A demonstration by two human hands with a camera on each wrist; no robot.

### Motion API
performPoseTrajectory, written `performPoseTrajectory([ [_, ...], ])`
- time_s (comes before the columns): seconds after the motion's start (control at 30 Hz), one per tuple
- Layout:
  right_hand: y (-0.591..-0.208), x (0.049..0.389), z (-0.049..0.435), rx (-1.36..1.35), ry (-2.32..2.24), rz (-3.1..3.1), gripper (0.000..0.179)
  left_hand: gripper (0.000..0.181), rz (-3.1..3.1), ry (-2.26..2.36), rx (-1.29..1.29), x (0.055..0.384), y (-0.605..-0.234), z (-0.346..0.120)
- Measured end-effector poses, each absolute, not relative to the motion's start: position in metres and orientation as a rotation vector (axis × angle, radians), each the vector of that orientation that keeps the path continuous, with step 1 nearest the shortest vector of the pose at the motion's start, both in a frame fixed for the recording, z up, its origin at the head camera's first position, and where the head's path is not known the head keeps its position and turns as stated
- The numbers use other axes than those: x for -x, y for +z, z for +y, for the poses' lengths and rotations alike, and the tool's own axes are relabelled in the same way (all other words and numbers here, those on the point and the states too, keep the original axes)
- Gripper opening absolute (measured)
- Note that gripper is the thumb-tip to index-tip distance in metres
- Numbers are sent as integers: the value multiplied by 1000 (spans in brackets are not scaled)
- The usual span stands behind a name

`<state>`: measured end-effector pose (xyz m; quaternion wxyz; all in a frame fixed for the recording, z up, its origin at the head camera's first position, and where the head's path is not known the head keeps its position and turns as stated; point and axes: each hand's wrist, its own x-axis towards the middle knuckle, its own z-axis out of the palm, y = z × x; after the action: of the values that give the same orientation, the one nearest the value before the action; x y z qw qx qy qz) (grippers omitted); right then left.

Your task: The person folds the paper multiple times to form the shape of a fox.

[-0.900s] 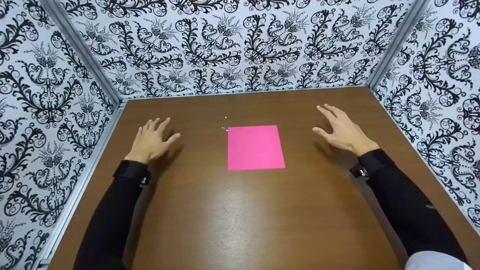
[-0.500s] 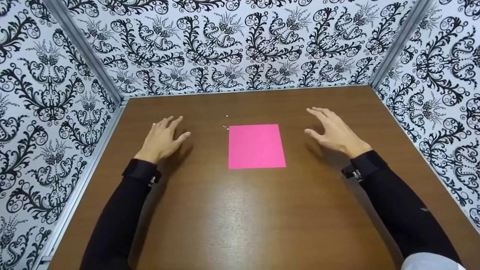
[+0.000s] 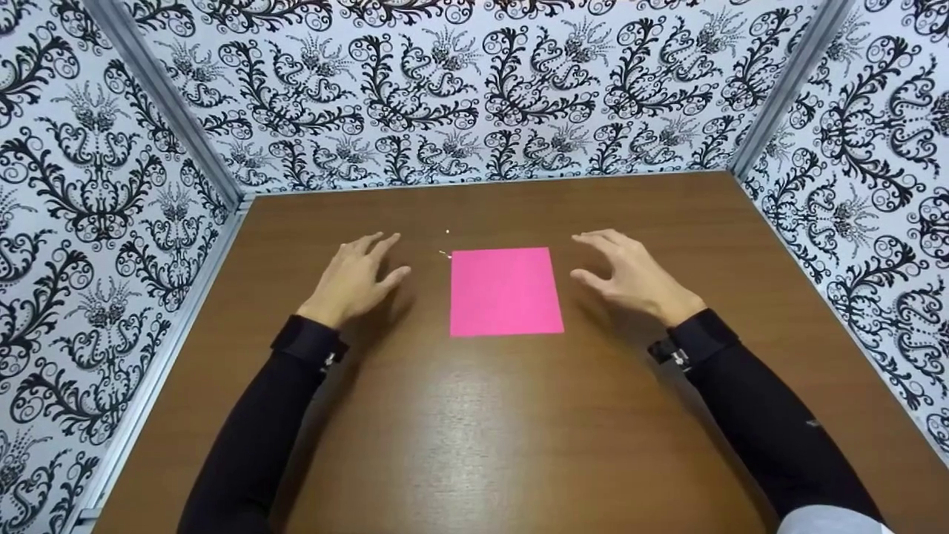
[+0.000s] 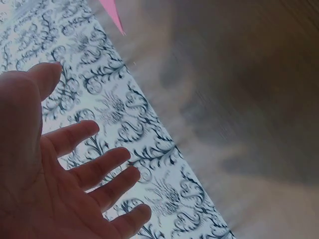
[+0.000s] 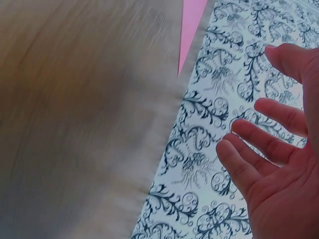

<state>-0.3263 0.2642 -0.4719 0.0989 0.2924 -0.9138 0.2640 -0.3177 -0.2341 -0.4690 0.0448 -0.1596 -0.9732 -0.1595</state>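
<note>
A square sheet of pink paper (image 3: 506, 292) lies flat on the brown wooden table (image 3: 474, 415). To its left is my left hand (image 3: 350, 278), fingers spread and holding nothing, apart from the paper. My right hand (image 3: 634, 276) hovers on the other side, also bare of any object, its thumb and fingers pointing toward the sheet. In the left wrist view the left palm (image 4: 50, 199) faces inward with relaxed fingers, and a corner of the paper (image 4: 113, 15) shows at the top. The right wrist view has the right palm (image 5: 286, 194) and a thin wedge of paper (image 5: 189, 30).
Small white specks (image 3: 446, 254) lie by the paper's far left corner. Patterned black-and-white panels enclose the table: a back wall (image 3: 474, 89), a left wall (image 3: 89, 222) and a right wall (image 3: 875, 185), joined by grey metal posts (image 3: 163, 96).
Both hands have moved inward, the left one to the right and the right one to the left, each closer to the pink paper. The paper has stayed in place.
</note>
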Motion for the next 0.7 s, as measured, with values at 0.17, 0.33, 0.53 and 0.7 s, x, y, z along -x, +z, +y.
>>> performPoseTrajectory([
  [0.17, -474, 322, 251, -912, 808, -2672, 64, 80, -2965, -500, 562, 315, -471, -215],
  [0.33, -477, 319, 241, -954, 824, -2650, 57, 78, -2953, -482, 638, 313, -476, -198],
  [0.53, -480, 315, 231, -1002, 809, -2640, 51, 74, -2932, -461, 725, 314, -480, -176],
  [0.7, -482, 310, 223, -1069, 782, -2648, 46, 74, -2939, -458, 797, 314, -482, -158],
])
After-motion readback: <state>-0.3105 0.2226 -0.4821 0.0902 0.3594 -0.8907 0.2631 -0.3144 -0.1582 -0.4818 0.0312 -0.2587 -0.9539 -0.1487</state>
